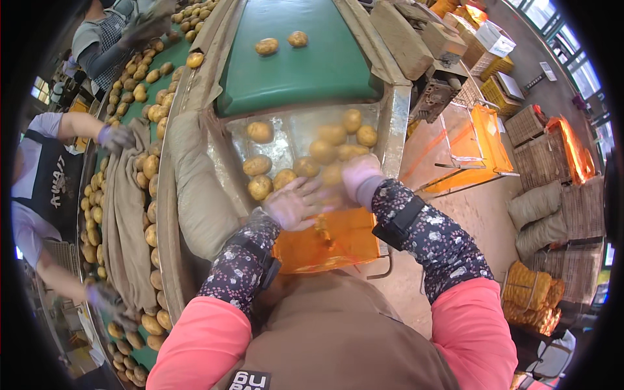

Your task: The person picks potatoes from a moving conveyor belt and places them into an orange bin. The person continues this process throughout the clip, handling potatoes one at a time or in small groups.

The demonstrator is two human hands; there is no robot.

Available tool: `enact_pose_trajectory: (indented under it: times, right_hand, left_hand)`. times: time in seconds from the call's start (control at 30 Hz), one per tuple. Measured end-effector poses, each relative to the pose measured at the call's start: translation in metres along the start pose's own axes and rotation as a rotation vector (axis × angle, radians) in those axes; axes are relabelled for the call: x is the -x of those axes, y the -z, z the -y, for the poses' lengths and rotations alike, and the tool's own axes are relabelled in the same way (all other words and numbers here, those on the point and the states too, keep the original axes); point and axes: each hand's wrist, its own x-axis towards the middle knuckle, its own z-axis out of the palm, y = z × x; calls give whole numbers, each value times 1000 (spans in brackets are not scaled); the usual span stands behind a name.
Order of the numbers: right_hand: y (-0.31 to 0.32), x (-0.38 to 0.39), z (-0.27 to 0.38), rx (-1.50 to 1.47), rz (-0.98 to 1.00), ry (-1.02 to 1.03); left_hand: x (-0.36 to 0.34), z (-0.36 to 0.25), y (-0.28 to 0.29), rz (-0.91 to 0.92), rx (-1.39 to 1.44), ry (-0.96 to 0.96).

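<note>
Several yellow potatoes lie on the metal chute in front of me, and those near my right hand are blurred by motion. My left hand, in a pale glove, is open with its fingers spread at the chute's near edge, beside the potatoes. My right hand, also gloved, is at the potatoes on the right side; its fingers are smeared and partly hidden. Below the chute hangs an orange mesh bag, with something blurred and yellowish at its mouth. Two potatoes sit on the green conveyor belt beyond.
Left of me runs another belt with many potatoes and a brown cloth; co-workers stand beside it. A stuffed fabric pad lines the chute's left side. On the right are a metal frame with orange mesh, wicker baskets and sacks.
</note>
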Motion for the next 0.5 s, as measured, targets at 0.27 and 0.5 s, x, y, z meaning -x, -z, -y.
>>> enact_pose_trajectory:
  times: [0.27, 0.5]
  right_hand:
    - [-28, -23, 18, 179, -188, -228]
    - [17, -18, 12, 33, 147, -93]
  left_hand:
    - [-3, -2, 10, -13, 5, 2]
    - [-2, -3, 8, -78, 3, 12]
